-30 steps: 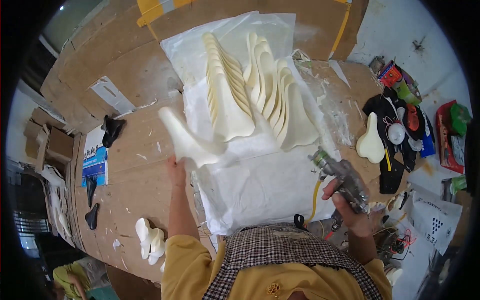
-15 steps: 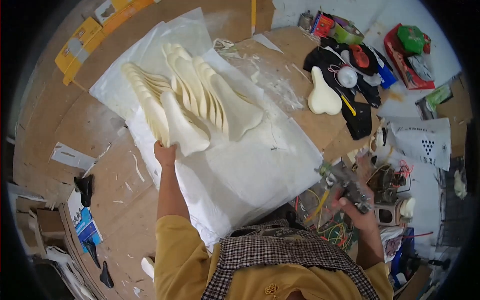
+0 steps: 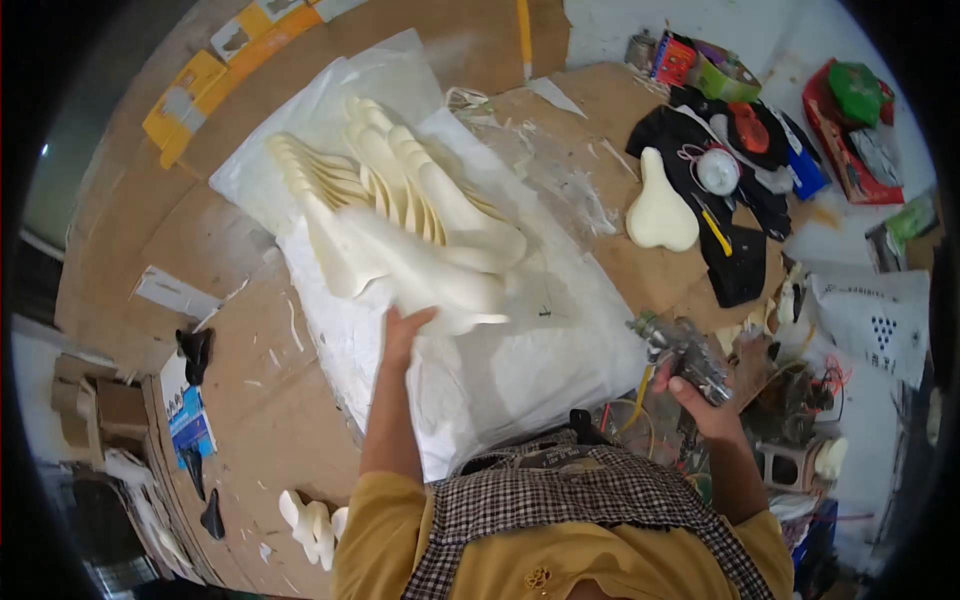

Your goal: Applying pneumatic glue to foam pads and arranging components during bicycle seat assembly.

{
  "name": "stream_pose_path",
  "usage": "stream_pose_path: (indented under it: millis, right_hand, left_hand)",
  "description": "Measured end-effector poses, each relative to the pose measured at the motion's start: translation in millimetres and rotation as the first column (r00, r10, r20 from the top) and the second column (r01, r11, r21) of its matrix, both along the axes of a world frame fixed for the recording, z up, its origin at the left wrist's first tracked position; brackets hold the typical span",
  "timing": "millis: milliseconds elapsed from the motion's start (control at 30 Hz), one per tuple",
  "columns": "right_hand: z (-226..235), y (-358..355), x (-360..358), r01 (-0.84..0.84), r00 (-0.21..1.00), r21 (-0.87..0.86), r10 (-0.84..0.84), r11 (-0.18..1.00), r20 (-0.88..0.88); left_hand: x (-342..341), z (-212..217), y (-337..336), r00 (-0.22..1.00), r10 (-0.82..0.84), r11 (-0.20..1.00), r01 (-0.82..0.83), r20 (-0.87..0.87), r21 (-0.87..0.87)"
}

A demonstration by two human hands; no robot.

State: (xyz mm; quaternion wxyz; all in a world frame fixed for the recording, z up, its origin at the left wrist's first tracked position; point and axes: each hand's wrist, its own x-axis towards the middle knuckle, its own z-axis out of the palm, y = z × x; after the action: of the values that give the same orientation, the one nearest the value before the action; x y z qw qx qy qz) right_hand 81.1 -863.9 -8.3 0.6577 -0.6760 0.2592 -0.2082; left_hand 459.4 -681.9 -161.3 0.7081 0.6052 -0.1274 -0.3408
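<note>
My left hand grips the near edge of a cream foam bicycle saddle pad, which lies tilted and slightly blurred across the front of a pile. Behind it, several more saddle pads stand overlapped in rows on white sheeting. In my right hand is a metal spray gun, held at the right edge of the sheeting. Its nozzle points left toward the pads, and a yellow hose hangs beneath it. The fingers round its handle are partly hidden.
One saddle pad lies apart at the right, beside a black cloth and a yellow cutter knife. A white plastic bag is at far right. Black saddles and more pads lie at the left.
My left hand has moved right, swinging the held pad from the pile's left front across its front. The spray gun stays in my right hand, and the view has shifted slightly.
</note>
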Motion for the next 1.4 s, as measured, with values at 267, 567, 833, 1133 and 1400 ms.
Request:
stream_pose_path:
  millis: [267, 567, 833, 1133, 1400]
  right_hand:
    - [11, -20, 33, -0.169, 0.985, 0.031, 0.168, 0.985, 0.04]
    - [25, -64, 32, -0.446, 0.895, 0.019, 0.447, 0.895, -0.014]
    - [56, -64, 40, -0.676, 0.736, 0.04, 0.677, 0.736, -0.032]
    - [56, -49, 54, -0.535, 0.845, 0.021, 0.535, 0.844, -0.006]
    - [13, -41, 50, -0.268, 0.955, -0.057, 0.258, 0.962, -0.148]
  left_hand:
    - [-34, -53, -82, 0.68, 0.028, 0.826, -0.428, 0.733, 0.366]
    - [-139, 58, 104, 0.571, 0.801, 0.579, -0.815, 0.182, 0.011]
    - [-332, 156, 350, -0.459, 0.88, -0.467, -0.883, -0.122, -0.039]
    - [-209, -11, 299, -0.011, 0.94, 0.067, -0.974, -0.342, 0.215]
    - [15, -34, 83, 0.797, 0.554, 0.785, -0.596, 0.241, 0.169]
